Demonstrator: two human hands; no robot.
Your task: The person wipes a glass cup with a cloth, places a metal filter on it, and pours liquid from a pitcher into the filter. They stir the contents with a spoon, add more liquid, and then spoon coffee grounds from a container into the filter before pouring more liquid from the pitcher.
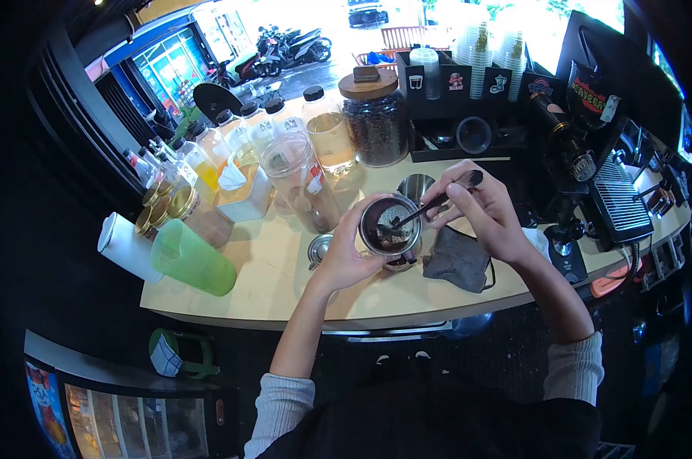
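My left hand (347, 258) wraps round a round metal cup (370, 222), its mouth tilted toward me. Inside the cup lie dark and pale contents (396, 216) that I cannot identify. Between the fingers of my right hand (484, 213) is a black spoon (433, 204), its lower end dipped into the cup. Just behind the cup stands another metal cup (415, 184). A dark grey cloth (459, 260) lies under my right forearm. Left of my left hand sits a small metal piece (320, 248).
A clear pitcher (300, 180), a jar of coffee beans (376, 126) and several bottles line the back. A green pitcher (193, 258) and a white one (128, 246) stand left. At right are a grinder (564, 138) and an espresso machine (621, 195). The counter's front edge (285, 315) is near me.
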